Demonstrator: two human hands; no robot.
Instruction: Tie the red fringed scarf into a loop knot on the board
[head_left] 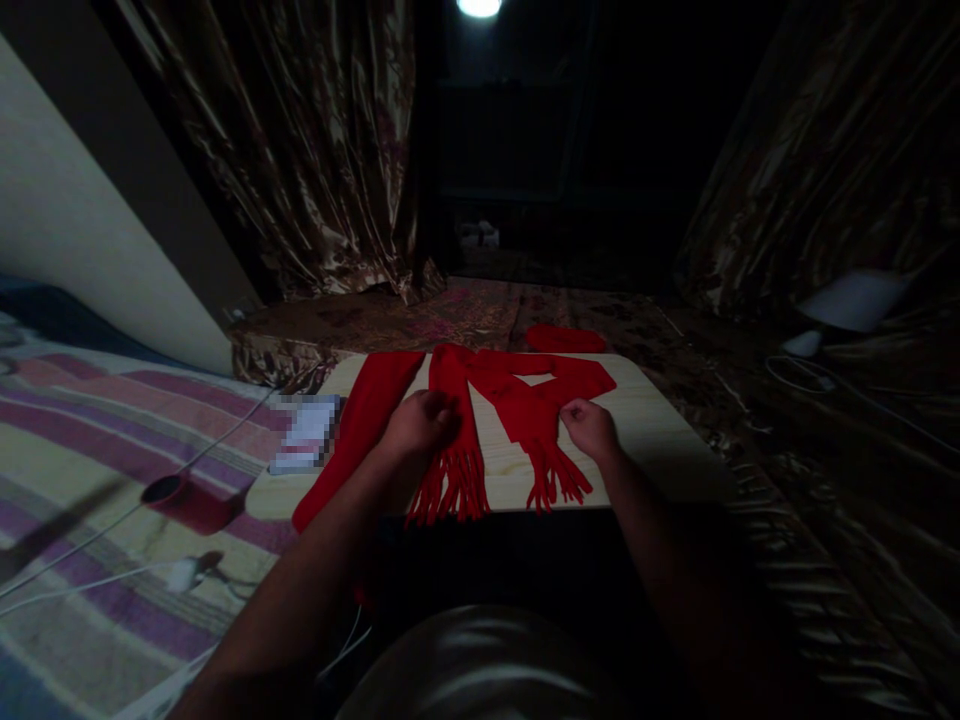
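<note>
Scarf (525, 408), red and fringed, lies on the small table (652, 430), doubled back near the far right corner with both fringed ends turned to the near edge, perhaps to keep them within easy reach. The left hand (420, 420) curls over the left end and the right hand (592, 428) bends its fingers at the right end's outer border, seemingly steadying it; whether either grips the fabric, I cannot tell.

One view: the camera sits on my head and faces forward and down — my left hand (420, 424) and right hand (592, 430) near, mid-frame; the curtain (345, 150) farther off, beyond the table (664, 440).
</note>
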